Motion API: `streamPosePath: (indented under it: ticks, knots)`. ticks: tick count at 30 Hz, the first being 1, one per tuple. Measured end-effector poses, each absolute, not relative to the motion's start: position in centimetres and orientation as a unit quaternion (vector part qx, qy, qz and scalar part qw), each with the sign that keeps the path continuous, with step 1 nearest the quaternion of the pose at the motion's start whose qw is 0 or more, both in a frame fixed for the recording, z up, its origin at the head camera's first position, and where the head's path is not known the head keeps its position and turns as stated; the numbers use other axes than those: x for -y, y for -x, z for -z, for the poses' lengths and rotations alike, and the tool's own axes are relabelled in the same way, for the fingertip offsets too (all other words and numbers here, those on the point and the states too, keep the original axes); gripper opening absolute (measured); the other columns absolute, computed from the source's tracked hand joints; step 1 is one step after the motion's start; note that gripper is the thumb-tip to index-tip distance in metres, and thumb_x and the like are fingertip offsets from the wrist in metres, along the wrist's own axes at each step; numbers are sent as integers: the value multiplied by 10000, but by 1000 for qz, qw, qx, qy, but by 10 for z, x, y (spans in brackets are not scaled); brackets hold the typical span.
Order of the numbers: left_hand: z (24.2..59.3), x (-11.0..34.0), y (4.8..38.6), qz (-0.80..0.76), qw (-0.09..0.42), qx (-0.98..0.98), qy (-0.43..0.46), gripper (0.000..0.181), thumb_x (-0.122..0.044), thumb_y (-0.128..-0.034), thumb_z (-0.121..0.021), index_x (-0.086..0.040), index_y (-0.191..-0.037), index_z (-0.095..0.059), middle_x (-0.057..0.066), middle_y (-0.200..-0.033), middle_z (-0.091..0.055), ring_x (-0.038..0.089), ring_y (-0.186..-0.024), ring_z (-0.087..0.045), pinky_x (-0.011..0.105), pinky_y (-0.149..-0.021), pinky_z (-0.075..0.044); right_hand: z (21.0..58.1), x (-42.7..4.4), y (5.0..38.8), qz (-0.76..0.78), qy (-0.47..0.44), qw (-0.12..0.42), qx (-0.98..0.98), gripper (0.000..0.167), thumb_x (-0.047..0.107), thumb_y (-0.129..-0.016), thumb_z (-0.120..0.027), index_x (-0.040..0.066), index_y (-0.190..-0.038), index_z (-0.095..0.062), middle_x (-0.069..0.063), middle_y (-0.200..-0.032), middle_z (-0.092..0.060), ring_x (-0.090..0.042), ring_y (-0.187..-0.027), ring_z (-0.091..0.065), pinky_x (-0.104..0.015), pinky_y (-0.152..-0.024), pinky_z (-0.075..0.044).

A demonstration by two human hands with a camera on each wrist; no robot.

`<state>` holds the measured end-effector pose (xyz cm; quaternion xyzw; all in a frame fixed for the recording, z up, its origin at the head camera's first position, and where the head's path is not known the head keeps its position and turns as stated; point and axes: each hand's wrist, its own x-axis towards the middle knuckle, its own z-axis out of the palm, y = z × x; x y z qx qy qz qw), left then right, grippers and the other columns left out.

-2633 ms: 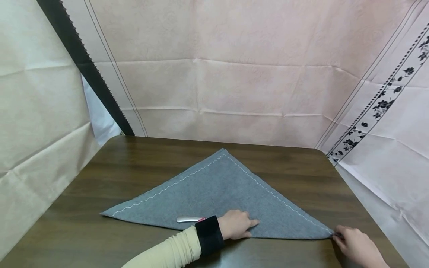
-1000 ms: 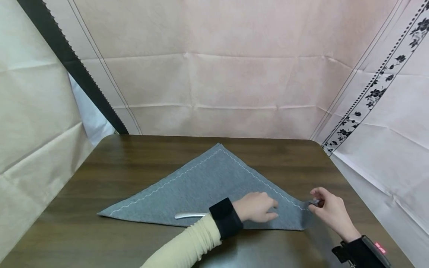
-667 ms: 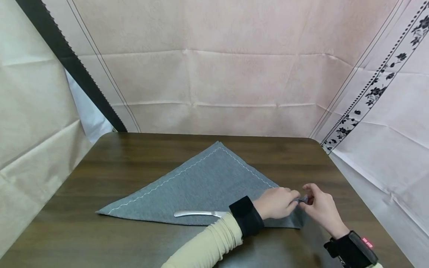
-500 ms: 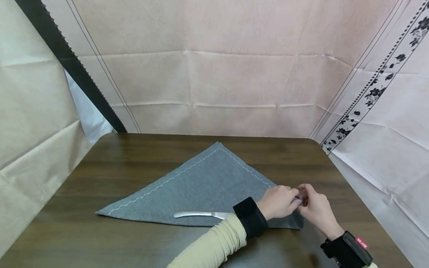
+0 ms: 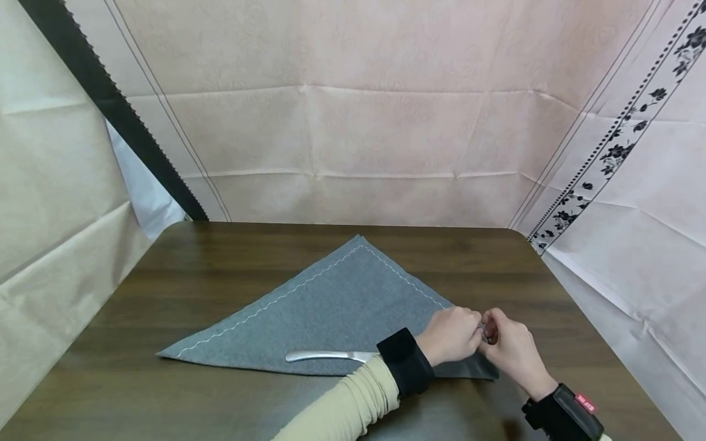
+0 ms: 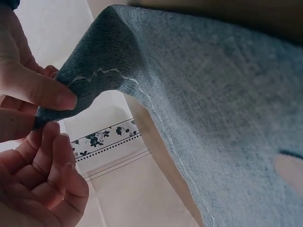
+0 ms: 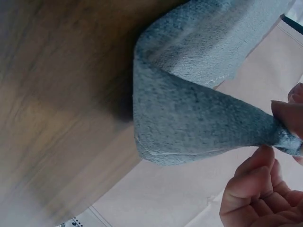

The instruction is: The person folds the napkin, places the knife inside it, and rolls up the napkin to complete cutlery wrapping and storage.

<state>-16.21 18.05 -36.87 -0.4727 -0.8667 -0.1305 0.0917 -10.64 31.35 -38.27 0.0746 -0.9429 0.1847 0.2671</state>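
A grey-blue cloth napkin, folded to a triangle with a white wavy stitch line along two sides, lies on the table. Its right corner is lifted and bunched, and both hands pinch it there, close together. My left hand comes in across the front of the napkin. From the right, my right hand meets it at the corner. The left wrist view shows the raised napkin narrowing to the pinched tip. Silver cutlery lies on the napkin's front part; my left forearm hides its other end, so its kind cannot be told.
The brown wooden table has rounded far corners. Behind it hangs a pale creased sheet, with a black strip at left and a flower-printed border at right. Each wrist wears a black band.
My right hand has lifted the napkin's right corner and brought it inward and away from me. My left hand has moved right from the napkin's middle to pinch the corner too. The cutlery stays put.
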Motion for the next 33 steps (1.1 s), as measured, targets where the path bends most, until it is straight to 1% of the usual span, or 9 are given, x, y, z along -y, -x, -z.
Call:
streamPosePath:
  ticks: [3,6,11,14,18,26,33]
  knots:
    - [368,-177,162,131,94,866,473,204,-205,-934,-486,-167,-737,-524,-68,-617,-400,35,-512,-365,143,-443,-259,382,-313,105,-177,-66,249,950,332,-4,-567,-787,89,-692,-494,71,-589,-414,-33,-509,-356,-221,-463,-300]
    - [368,-174,162,139,102,865,472,180,-197,-935,-483,-159,-770,-546,-68,-632,-424,31,-513,-363,140,-441,-257,382,-312,102,-171,-55,221,959,356,14,-593,-777,120,-623,-439,67,-568,-363,-57,-491,-317,-229,-455,-269]
    - [366,-168,165,158,120,859,472,145,-186,-922,-498,-151,-812,-585,-77,-654,-459,11,-514,-370,122,-441,-262,383,-314,98,-171,-30,156,972,306,-10,-643,-714,121,-606,-439,54,-541,-351,-81,-475,-322,-245,-449,-267]
    - [363,-163,166,173,122,854,476,147,-174,-915,-502,-150,-794,-582,-81,-643,-446,8,-506,-369,117,-437,-261,384,-315,97,-176,-23,129,976,287,-21,-667,-692,120,-609,-449,52,-534,-358,-77,-469,-329,-238,-445,-271]
    - [358,-156,167,199,129,847,476,153,-161,-903,-512,-150,-762,-572,-81,-635,-438,12,-509,-373,117,-436,-260,385,-313,96,-183,-24,120,975,292,-26,-675,-683,121,-612,-439,54,-534,-352,-67,-469,-320,-231,-450,-262]
    - [351,-137,170,231,161,833,477,136,-131,-896,-506,-139,-788,-587,-83,-648,-454,9,-525,-361,104,-461,-250,388,-307,96,-184,-31,117,975,314,-20,-664,-682,126,-602,-411,60,-532,-326,-56,-467,-294,-220,-454,-248]
    - [344,-124,173,268,162,825,471,144,-121,-890,-493,-133,-775,-579,-85,-654,-457,10,-549,-374,100,-476,-261,390,-300,98,-189,-46,126,973,342,-28,-640,-677,135,-587,-382,69,-525,-316,-51,-465,-283,-226,-447,-243]
